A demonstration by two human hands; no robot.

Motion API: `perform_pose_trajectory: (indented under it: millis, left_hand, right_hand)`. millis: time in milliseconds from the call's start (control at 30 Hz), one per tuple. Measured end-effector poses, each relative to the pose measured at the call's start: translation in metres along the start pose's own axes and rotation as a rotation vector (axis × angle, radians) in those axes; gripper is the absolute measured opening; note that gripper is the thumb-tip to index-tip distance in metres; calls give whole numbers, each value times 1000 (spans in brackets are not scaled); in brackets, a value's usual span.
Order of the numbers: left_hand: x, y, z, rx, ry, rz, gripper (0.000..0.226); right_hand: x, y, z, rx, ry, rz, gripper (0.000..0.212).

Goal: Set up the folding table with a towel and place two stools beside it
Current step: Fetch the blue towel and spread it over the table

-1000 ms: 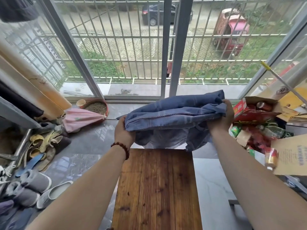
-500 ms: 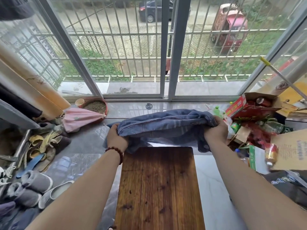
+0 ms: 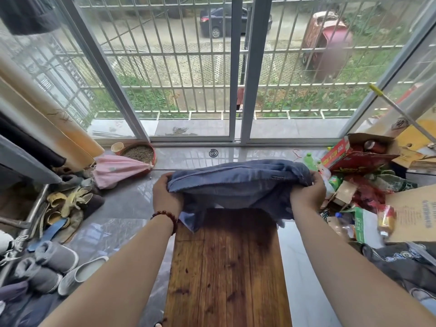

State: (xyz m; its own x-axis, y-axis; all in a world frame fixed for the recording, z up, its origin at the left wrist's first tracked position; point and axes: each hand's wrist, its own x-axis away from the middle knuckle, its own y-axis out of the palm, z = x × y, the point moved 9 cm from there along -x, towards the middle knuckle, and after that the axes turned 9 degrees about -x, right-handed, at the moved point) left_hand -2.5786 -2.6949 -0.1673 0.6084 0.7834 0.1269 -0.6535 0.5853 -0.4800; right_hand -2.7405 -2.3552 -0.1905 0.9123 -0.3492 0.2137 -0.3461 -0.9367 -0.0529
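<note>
- Left hand (image 3: 166, 197) and right hand (image 3: 306, 197) each grip an end of the bunched blue-grey cloth towel (image 3: 238, 182).
- Towel hangs over the far edge of the dark wooden slatted folding table (image 3: 226, 267).

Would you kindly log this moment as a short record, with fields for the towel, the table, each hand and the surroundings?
towel: blue towel, bunched, held above the table's far end, its lower edge hanging down
table: wooden table, top mostly uncovered
left hand: left hand grips the towel's left end
right hand: right hand grips the towel's right end
stools: none in view
floor, left: slippers
floor, right: red carton among bottles
</note>
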Motion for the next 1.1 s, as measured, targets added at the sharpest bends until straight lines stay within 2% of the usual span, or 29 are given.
perform_pose_trajectory:
  millis: [67, 133, 200, 300, 600, 767, 900, 1100]
  left_hand:
    - [4, -9, -2, 19, 1, 60, 28]
    - [8, -16, -7, -27, -14, 98, 26]
    - [14, -26, -15, -116, -73, 150, 26]
    - [29, -33, -21, -159, -142, 175, 30]
    - [67, -22, -26, -325, -63, -14, 41]
    - [84, -35, -27, -382, 38, -76, 48]
    - [101, -65, -35, -510, 130, -48, 38]
    - [140, -97, -70, -480, 57, -135, 32]
  right_hand:
    - [0, 3, -5, 46, -24, -89, 22]
    - [2, 9, -5, 201, -27, -232, 18]
    - [3, 3, -4, 359, -42, -265, 15]
    - [10, -8, -4, 382, -51, -269, 19]
    - [55, -28, 11, 438, 1, -423, 30]
    - [81, -46, 21, 478, 9, -399, 24]
    - [109, -67, 28, 546, 4, -345, 12]
    - [168, -76, 50, 587, 16, -403, 11]
